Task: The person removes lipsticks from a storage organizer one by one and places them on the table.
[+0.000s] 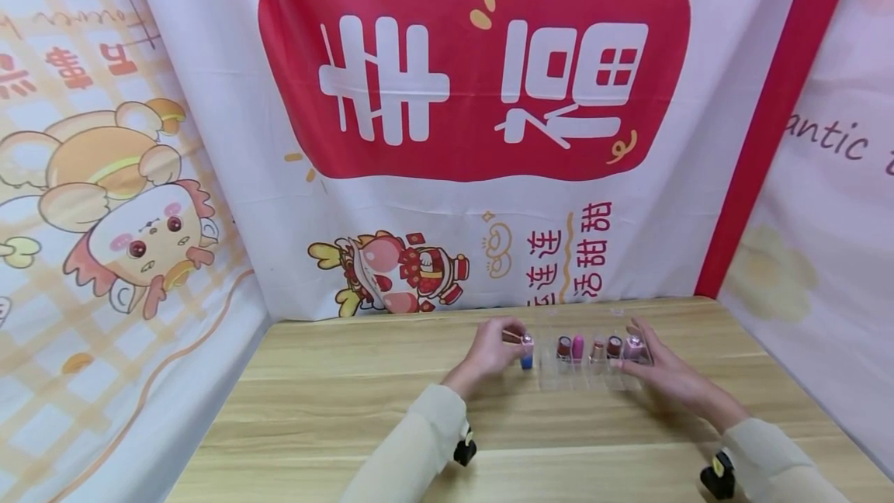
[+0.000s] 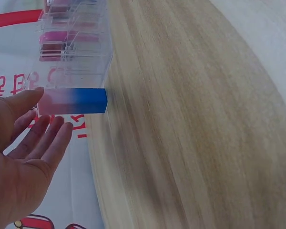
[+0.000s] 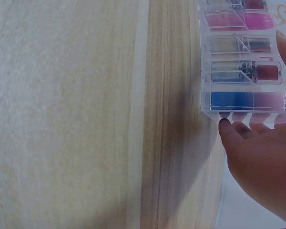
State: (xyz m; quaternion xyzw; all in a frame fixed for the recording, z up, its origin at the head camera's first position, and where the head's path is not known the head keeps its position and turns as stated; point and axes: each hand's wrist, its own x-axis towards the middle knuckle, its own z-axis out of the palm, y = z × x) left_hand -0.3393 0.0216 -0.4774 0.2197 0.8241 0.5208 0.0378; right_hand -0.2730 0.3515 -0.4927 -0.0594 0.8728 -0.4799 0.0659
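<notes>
My left hand (image 1: 492,349) pinches the top of a pink-to-blue lipstick tube (image 2: 74,100) between thumb and fingers. The tube is upright, blue end down, just left of a clear plastic lipstick organizer (image 1: 590,385); whether it touches the table I cannot tell. Around the organizer's right end, my right hand (image 1: 667,375) holds on with spread, bent fingers. Several lipsticks stand in the compartments: a bright pink one (image 1: 577,347), dark-capped ones, a copper-capped one (image 1: 597,350). A second pink-to-blue tube (image 3: 248,100) fills the end compartment beside the right hand.
The organizer stands near the back edge of a wood-grain table (image 1: 391,410). Behind it hangs a white cloth with a large red print (image 1: 475,154). Printed cloths also hang at the left (image 1: 77,379) and right (image 1: 824,270).
</notes>
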